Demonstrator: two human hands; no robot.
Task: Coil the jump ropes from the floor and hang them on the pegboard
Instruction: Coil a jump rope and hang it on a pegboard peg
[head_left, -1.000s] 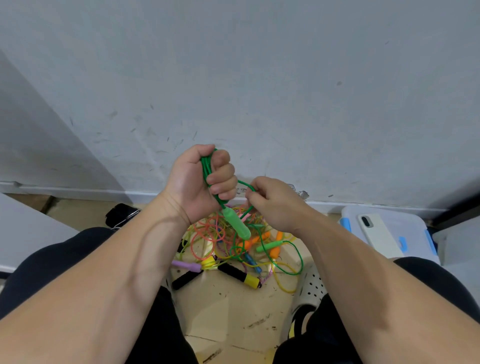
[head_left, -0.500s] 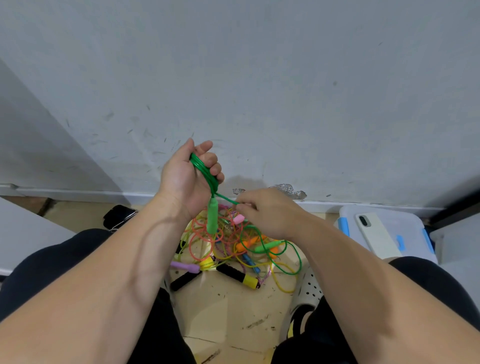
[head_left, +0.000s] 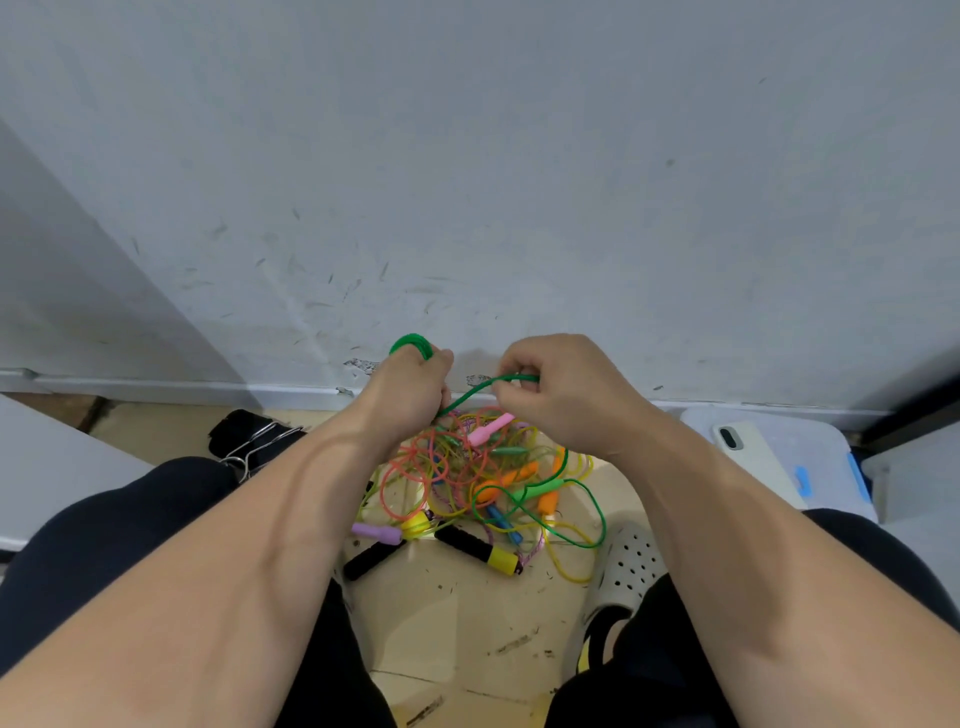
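The floor (head_left: 467, 613) is beige tile, scuffed and littered with dark specks, and it meets a grey-white wall (head_left: 519, 182) marked with scratches above a pale baseboard. On the tiles, between the seated person's knees, lies the pile of jump ropes (head_left: 457, 467) – red, yellow, orange, pink and green cords tangled together. At the pile's near edge lie two black handles (head_left: 467, 540), one of them with a yellow cap. Right of the pile sits a white perforated clog (head_left: 628, 566). Farther right is a pale storage box (head_left: 826, 467) with blue clips and a phone (head_left: 753, 462) lying on its lid.

Above the pile's far side, both hands work the green rope (head_left: 472, 391). The left hand (head_left: 410, 389) is a closed fist around the coiled part, whose loops stick up out of the top of the fist towards the wall. From under that fist one free strand runs rightward and slightly upward – its long axis nearly level – to the right hand (head_left: 566, 395), whose curled fingers pinch it.
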